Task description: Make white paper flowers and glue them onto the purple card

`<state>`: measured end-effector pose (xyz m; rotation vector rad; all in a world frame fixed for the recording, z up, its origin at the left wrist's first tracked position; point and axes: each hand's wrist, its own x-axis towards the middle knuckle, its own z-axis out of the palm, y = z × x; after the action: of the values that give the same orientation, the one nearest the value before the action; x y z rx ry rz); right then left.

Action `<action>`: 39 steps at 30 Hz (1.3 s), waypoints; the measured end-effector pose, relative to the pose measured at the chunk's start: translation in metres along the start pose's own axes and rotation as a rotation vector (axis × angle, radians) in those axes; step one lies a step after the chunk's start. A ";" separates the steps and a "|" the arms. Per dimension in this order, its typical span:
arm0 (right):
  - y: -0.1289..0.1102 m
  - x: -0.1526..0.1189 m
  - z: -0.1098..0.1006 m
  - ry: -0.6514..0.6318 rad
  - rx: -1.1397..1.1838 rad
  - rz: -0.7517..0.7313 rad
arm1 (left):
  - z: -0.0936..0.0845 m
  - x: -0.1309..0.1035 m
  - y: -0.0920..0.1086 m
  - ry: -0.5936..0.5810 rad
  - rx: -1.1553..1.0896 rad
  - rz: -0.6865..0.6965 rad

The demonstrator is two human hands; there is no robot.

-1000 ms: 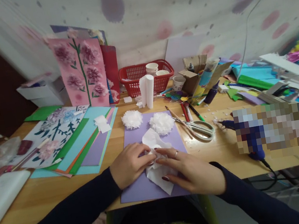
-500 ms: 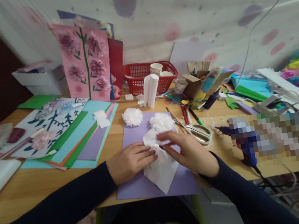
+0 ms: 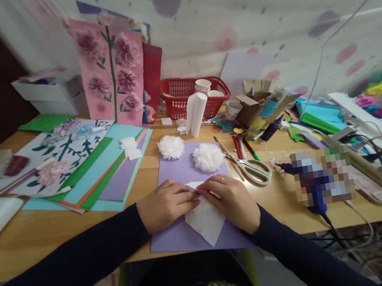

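Observation:
A sheet of thin white paper (image 3: 207, 222), folded at its upper part, lies with a corner pointing toward me on the purple card (image 3: 170, 237). My left hand (image 3: 170, 204) presses its fingertips closed on the paper's upper left edge. From the other side my right hand (image 3: 230, 200), with a ring on one finger, pinches the same folded edge; the two sets of fingertips nearly meet. Just beyond the hands, two fluffy white paper flowers sit: one (image 3: 208, 157) on the card, the other (image 3: 171, 147) at its upper left corner.
Scissors (image 3: 257, 172) and pens (image 3: 241, 147) lie right of the card, with a blue glue gun (image 3: 316, 190) farther right. Coloured sheets (image 3: 108, 176) spread on the left. Behind stand a white paper roll (image 3: 196, 114), a red basket (image 3: 172, 99) and a pink flower picture (image 3: 99, 75).
My right hand has come down and toward me, bringing the raised upper part of the white paper over into a fold. My left hand stays nearly in place.

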<state>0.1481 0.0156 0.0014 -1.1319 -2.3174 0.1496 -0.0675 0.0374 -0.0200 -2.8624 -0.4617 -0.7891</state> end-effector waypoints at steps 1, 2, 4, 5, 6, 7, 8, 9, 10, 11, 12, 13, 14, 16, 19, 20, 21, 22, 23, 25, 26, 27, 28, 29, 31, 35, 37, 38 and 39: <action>-0.002 -0.003 0.001 -0.015 -0.016 -0.013 | -0.001 0.000 0.000 0.011 0.005 0.010; -0.005 -0.005 0.003 -0.032 -0.034 -0.030 | -0.002 0.001 0.000 0.026 0.011 0.023; -0.010 -0.007 0.004 -0.060 -0.069 -0.072 | -0.004 0.002 0.001 0.080 0.025 0.046; -0.013 -0.007 0.003 -0.073 -0.080 -0.092 | -0.005 0.002 0.001 0.121 0.035 0.048; -0.015 -0.008 0.002 -0.086 -0.083 -0.104 | -0.005 0.003 0.002 0.159 0.043 0.036; -0.018 -0.008 0.000 -0.093 -0.077 -0.109 | -0.005 0.003 0.003 0.181 0.046 0.009; -0.020 -0.009 -0.002 -0.104 -0.060 -0.115 | -0.004 0.003 0.004 0.181 0.040 -0.027; -0.020 -0.011 -0.006 -0.117 -0.031 -0.123 | -0.003 0.004 0.005 0.165 0.020 -0.064; -0.020 -0.013 -0.011 -0.131 0.009 -0.130 | -0.001 0.004 0.005 0.138 -0.011 -0.090; -0.018 -0.015 -0.016 -0.141 0.053 -0.128 | 0.001 0.004 0.006 0.104 -0.046 -0.098; -0.015 -0.017 -0.021 -0.140 0.082 -0.105 | 0.002 0.004 0.006 0.069 -0.074 -0.092; -0.010 -0.020 -0.027 -0.129 0.087 -0.062 | 0.004 0.004 0.006 0.039 -0.091 -0.075; -0.005 -0.022 -0.032 -0.108 0.061 0.012 | 0.005 0.004 0.006 0.013 -0.097 -0.056; 0.007 -0.026 -0.041 -0.098 -0.026 0.192 | 0.005 0.004 0.006 -0.027 -0.085 -0.032; 0.020 -0.028 -0.047 -0.257 0.044 0.386 | 0.004 0.005 0.007 -0.021 -0.069 -0.024; 0.022 -0.028 -0.048 -0.309 0.111 0.415 | 0.004 0.005 0.007 -0.017 -0.064 -0.023; 0.023 -0.027 -0.048 -0.335 0.175 0.428 | 0.004 0.006 0.007 -0.016 -0.060 -0.020; 0.023 -0.026 -0.048 -0.336 0.231 0.426 | 0.004 0.006 0.007 -0.017 -0.057 -0.019; 0.021 -0.025 -0.047 -0.318 0.281 0.418 | 0.004 0.007 0.008 -0.020 -0.057 -0.018; 0.018 -0.021 -0.045 -0.269 0.362 0.407 | 0.005 0.007 0.008 -0.028 -0.063 -0.018; 0.016 -0.019 -0.043 -0.253 0.390 0.405 | 0.005 0.007 0.008 -0.034 -0.065 -0.018; 0.013 -0.016 -0.041 -0.247 0.410 0.402 | 0.004 0.007 0.008 -0.041 -0.066 -0.017; 0.011 -0.013 -0.039 -0.253 0.423 0.398 | 0.004 0.007 0.008 -0.047 -0.067 -0.013; 0.009 -0.010 -0.036 -0.267 0.434 0.388 | 0.004 0.007 0.008 -0.048 -0.069 -0.009; 0.006 -0.004 -0.030 -0.289 0.472 0.355 | 0.004 0.007 0.008 -0.041 -0.087 -0.005; 0.002 -0.001 -0.024 -0.274 0.584 0.347 | 0.005 0.006 0.007 -0.017 -0.160 -0.034; 0.002 -0.004 -0.025 -0.258 0.599 0.355 | 0.005 0.006 0.007 -0.020 -0.196 -0.073; 0.002 -0.005 -0.026 -0.257 0.587 0.348 | 0.005 0.007 0.007 -0.027 -0.213 -0.099; 0.002 -0.007 -0.027 -0.261 0.563 0.333 | 0.005 0.007 0.007 -0.036 -0.232 -0.120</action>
<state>0.1674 0.0083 0.0205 -1.2299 -2.0652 1.0554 -0.0568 0.0336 -0.0207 -3.0907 -0.5875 -0.8641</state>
